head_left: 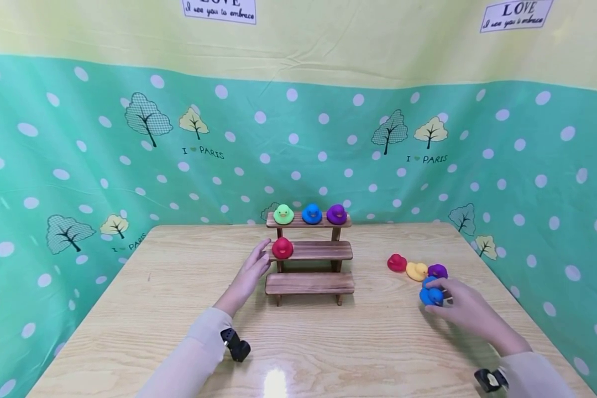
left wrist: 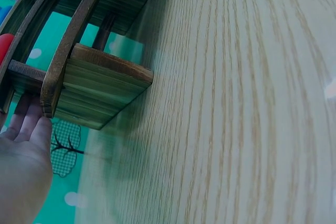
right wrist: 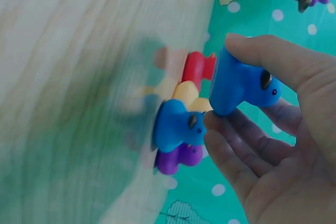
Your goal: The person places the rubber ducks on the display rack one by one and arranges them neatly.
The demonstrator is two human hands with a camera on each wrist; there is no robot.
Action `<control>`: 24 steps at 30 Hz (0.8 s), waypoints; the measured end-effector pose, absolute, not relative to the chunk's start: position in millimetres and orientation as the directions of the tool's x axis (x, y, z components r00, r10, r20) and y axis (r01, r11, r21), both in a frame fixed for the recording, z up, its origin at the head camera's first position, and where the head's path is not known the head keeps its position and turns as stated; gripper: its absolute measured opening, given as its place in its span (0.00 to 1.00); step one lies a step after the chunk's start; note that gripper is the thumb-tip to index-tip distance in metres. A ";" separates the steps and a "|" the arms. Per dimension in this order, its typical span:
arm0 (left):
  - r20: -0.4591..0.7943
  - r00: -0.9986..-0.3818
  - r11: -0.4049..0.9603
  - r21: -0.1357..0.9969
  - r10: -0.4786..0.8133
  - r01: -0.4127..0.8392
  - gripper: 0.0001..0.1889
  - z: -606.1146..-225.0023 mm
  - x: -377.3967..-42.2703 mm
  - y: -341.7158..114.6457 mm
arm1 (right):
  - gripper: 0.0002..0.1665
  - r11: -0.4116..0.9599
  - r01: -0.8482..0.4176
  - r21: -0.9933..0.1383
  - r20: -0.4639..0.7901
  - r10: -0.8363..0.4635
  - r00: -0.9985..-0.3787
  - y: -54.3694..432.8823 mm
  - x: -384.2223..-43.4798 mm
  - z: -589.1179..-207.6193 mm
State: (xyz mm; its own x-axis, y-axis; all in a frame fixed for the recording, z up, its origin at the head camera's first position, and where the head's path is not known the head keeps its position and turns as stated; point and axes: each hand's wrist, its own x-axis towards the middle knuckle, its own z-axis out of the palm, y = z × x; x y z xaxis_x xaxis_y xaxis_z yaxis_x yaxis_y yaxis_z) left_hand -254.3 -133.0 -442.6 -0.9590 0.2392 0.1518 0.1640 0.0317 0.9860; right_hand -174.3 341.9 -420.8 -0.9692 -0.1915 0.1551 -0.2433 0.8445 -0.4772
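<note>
My right hand (head_left: 465,307) pinches a blue rubber duck (right wrist: 231,87) between thumb and fingertips, just above the table at the right. Beyond it sit a second blue duck (right wrist: 176,127), a purple duck (head_left: 438,271), a yellow duck (head_left: 416,271) and a red duck (head_left: 397,263), close together. A three-tier wooden stand (head_left: 309,283) is in the middle. My left hand (head_left: 246,279) is at the stand's left side with fingers extended by the middle shelf; whether they touch it I cannot tell. On that shelf's left end rests another red duck (head_left: 282,248).
On the top shelf stand a green duck (head_left: 283,214), a blue duck (head_left: 312,214) and a purple duck (head_left: 336,214), in a row. The light wooden table (head_left: 179,287) meets a green dotted cloth (head_left: 239,182) at the back and sides.
</note>
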 end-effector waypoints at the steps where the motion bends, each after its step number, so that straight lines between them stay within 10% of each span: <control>1: 0.151 -0.959 0.033 0.986 0.238 0.163 0.27 -442.6 -254.2 -133.0 | 0.27 0.841 -0.253 -0.478 0.165 -0.197 -0.966 339.7 -175.0 -419.7; 24: 0.144 -0.961 0.035 0.987 0.237 0.156 0.27 -441.8 -253.7 -133.0 | 0.25 0.776 -0.419 -0.471 0.356 -0.267 -0.895 276.2 -200.8 -401.7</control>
